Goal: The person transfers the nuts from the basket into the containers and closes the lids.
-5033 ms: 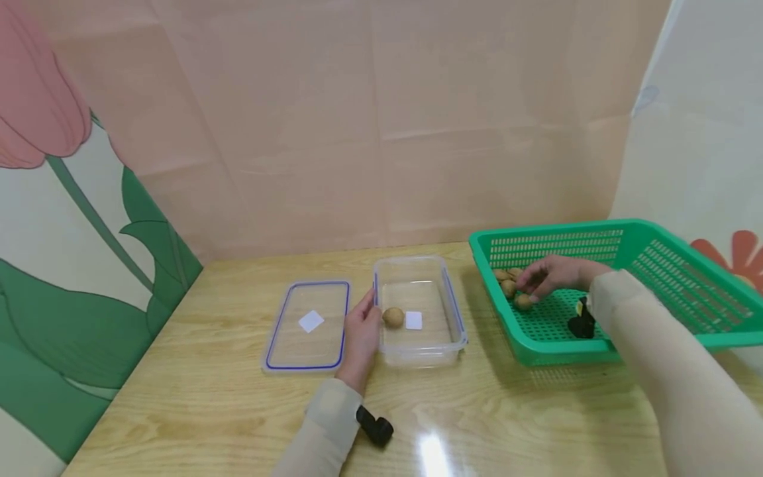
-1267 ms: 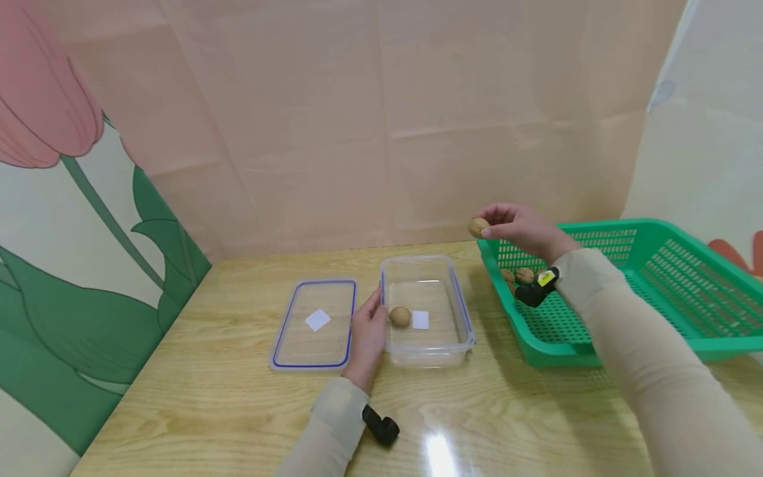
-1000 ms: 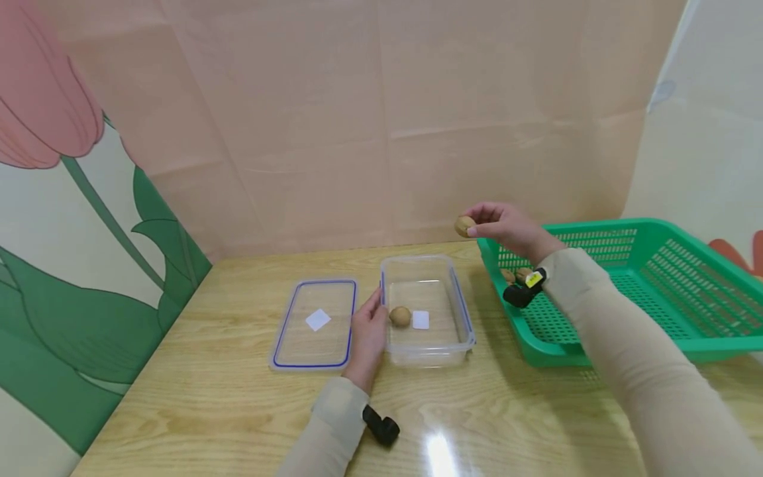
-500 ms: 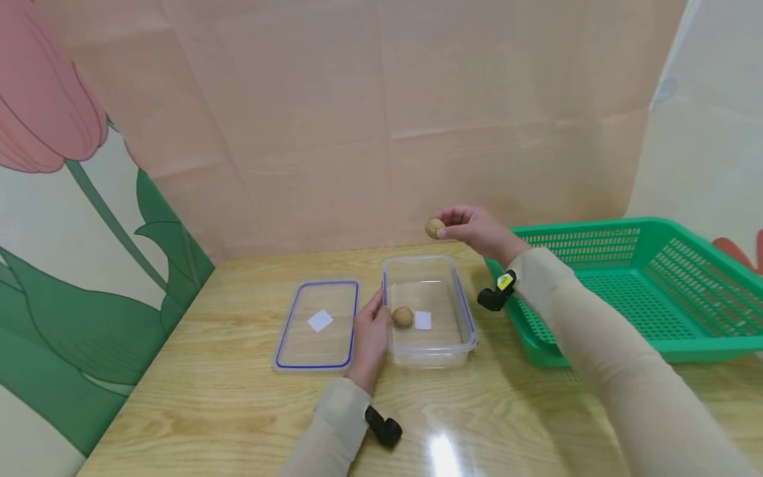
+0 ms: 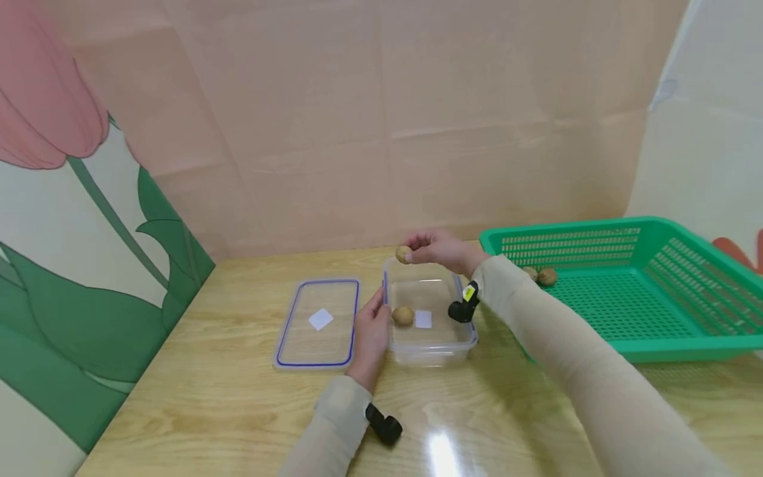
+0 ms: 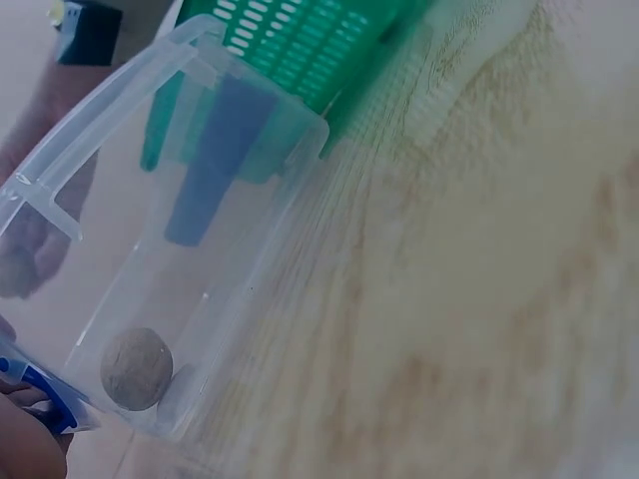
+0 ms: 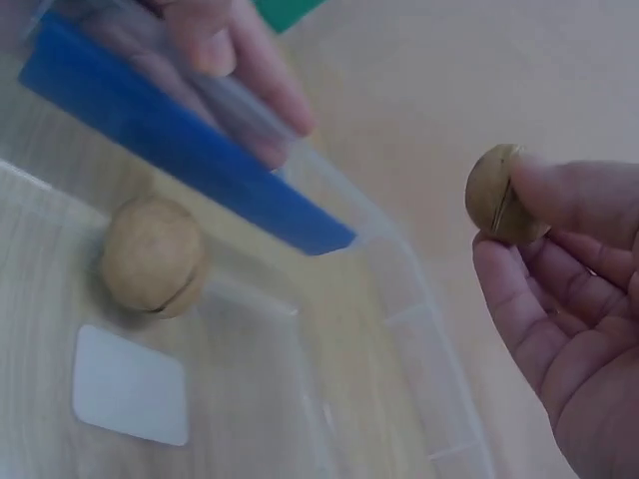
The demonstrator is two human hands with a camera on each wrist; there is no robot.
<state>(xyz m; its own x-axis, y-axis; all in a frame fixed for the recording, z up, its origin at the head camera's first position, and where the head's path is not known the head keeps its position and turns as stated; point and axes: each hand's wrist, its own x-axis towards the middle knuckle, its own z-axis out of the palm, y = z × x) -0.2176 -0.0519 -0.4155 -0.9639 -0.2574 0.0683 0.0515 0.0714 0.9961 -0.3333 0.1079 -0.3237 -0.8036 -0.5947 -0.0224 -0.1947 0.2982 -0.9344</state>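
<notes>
A walnut [image 5: 403,254] is pinched between the thumb and fingers of my right hand [image 5: 438,249], over the far left corner of a clear plastic food container [image 5: 432,346]. The same walnut [image 7: 494,195] shows its seam in the right wrist view. My left hand [image 5: 369,331] holds the container's left side, its fingers at the blue latch flap [image 7: 190,140]. Inside the container a second walnut [image 5: 402,316] lies on the bottom, beside a white square label [image 5: 423,319].
The container's lid [image 5: 316,344], with a blue seal and a white label, lies flat on the wooden table [image 5: 238,411] to the left. A green plastic basket [image 5: 685,346] stands to the right, with walnuts [image 5: 547,277] at its left end, partly hidden by my right sleeve.
My right hand reached among the walnuts in the basket, took one, lifted it and carried it left until over the container. My left hand has stayed at the container's side.
</notes>
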